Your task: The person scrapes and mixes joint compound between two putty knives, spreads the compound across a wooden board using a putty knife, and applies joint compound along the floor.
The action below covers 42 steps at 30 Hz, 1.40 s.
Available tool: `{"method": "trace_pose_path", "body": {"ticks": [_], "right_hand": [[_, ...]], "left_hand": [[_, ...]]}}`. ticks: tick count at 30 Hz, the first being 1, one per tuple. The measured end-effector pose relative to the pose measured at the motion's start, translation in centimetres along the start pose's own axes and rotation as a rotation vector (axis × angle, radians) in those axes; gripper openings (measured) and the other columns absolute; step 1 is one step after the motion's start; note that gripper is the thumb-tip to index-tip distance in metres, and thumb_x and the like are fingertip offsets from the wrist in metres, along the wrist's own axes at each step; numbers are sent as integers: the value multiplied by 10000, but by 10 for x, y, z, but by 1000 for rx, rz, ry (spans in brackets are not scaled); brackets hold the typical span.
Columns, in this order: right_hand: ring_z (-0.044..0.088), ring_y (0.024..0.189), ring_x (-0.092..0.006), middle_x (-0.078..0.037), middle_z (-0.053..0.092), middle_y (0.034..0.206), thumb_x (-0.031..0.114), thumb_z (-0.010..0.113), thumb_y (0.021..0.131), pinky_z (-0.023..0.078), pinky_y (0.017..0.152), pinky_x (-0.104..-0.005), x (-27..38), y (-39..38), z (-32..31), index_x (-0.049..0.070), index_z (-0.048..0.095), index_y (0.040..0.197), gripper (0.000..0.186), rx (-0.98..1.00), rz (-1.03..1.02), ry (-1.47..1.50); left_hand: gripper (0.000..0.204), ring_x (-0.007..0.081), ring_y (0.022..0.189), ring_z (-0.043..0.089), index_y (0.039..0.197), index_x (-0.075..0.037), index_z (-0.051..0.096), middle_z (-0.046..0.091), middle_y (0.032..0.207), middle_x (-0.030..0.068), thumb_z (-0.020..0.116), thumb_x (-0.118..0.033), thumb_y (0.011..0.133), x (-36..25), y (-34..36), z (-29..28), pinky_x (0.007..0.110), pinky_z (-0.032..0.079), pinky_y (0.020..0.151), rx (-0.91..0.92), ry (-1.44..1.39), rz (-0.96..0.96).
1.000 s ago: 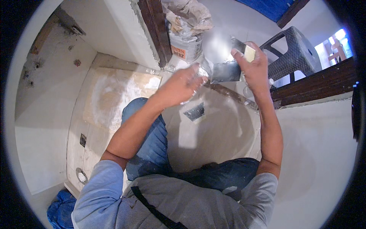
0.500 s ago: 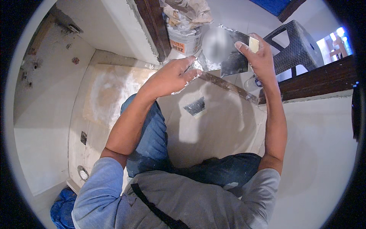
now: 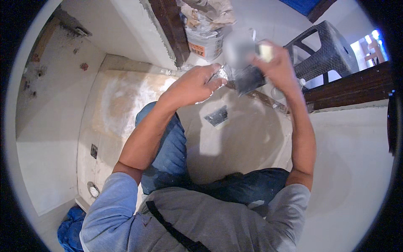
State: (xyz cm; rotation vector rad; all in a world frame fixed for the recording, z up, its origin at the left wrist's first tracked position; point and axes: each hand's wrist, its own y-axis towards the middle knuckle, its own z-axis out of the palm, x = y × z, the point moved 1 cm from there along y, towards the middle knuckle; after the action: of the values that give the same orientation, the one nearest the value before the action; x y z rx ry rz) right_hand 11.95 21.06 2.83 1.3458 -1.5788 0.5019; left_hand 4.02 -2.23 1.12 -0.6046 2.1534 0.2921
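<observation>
My right hand [image 3: 277, 69], blurred by motion, is closed on a wide putty knife with a cream handle. The dark, flat blade [image 3: 248, 80] of this putty knife slants down toward my left hand. White paste is smeared over the thumb and fingertips of my left hand [image 3: 189, 86], which pinch a paste-coated piece [image 3: 221, 72]. What that piece is, I cannot make out; the blade and a round grey blur partly hide it. Both hands are above the far edge of the floor, close to each other.
Beyond my hands stands a white bucket [image 3: 205, 45] beneath a crumpled paper bag [image 3: 212, 12]. A dark woven-pattern plastic stool [image 3: 331, 52] is at the right, behind a dark wooden sill [image 3: 348, 86]. A dark patch [image 3: 217, 116] marks the floor. Blue cloth [image 3: 70, 229] lies lower left.
My right hand has shifted slightly left and down, tilting the putty knife so its blade slants nearer my left hand. My left hand has edged a little to the right.
</observation>
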Motion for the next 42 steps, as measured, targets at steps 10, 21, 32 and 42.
{"method": "trace_pose_path", "body": {"ticks": [10, 21, 32, 42], "right_hand": [[471, 635, -89, 34, 562, 714, 360, 745, 886, 410, 585, -260, -10, 13, -52, -8, 679, 916, 376, -374, 12, -85], [512, 756, -62, 26, 618, 822, 365, 630, 978, 438, 688, -245, -6, 8, -20, -4, 683, 1021, 375, -239, -1, 35], [657, 823, -310, -131, 674, 909, 226, 639, 916, 498, 743, -365, 11, 2, -46, 42, 701, 1042, 232, -133, -211, -464], [616, 778, -196, -24, 571, 860, 141, 635, 757, 544, 625, -312, 31, -13, 28, 81, 674, 1070, 322, -80, -767, -974]], "left_hand": [[232, 65, 547, 521, 1060, -76, 591, 572, 723, 4, 574, -302, 1006, 20, 9, -3, 237, 406, 457, -56, -655, -263], [212, 76, 486, 541, 1051, -52, 605, 585, 698, 5, 535, -250, 1021, 13, 10, 4, 213, 411, 386, 83, -1010, -324], [180, 68, 491, 517, 1040, -76, 570, 557, 695, -3, 540, -252, 1023, 16, 10, -8, 215, 394, 387, -78, -1049, -258], [183, 79, 567, 507, 1085, -91, 514, 535, 770, -8, 549, -258, 1019, 16, 9, 18, 239, 407, 445, -317, -688, -194]]}}
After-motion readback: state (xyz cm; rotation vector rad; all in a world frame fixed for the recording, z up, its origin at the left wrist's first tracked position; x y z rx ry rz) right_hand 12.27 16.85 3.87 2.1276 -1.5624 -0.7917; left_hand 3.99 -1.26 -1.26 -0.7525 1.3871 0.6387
